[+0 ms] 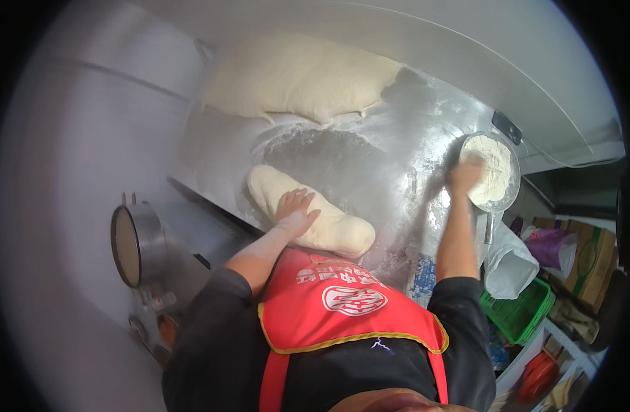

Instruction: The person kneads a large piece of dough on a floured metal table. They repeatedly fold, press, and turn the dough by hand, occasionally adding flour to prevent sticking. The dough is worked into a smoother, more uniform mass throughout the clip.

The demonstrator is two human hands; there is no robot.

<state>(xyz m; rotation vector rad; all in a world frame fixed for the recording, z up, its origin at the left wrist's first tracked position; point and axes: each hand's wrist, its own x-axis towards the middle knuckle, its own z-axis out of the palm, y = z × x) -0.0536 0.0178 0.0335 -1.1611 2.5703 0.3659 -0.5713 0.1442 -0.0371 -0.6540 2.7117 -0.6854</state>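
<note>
A thick log of dough (340,232) lies aslant on the metal worktop (387,206), close to my red apron. My left hand (297,211) rests flat on top of it with the fingers a little apart. At the right, my right hand (469,172) is over the left side of a round metal pan of white flour (492,172); it is blurred, so whether its fingers hold flour cannot be seen. A large, spread-out mass of dough (315,77) covers the back of the worktop, beyond a floury patch.
A dark phone-like device (507,127) with a cable lies behind the pan, against the wall. The pan's handle (489,229) points towards me. Right of the worktop are a white bag (508,265), a green plastic basket (521,311) and cardboard (593,262). A round metal pot (152,244) stands left.
</note>
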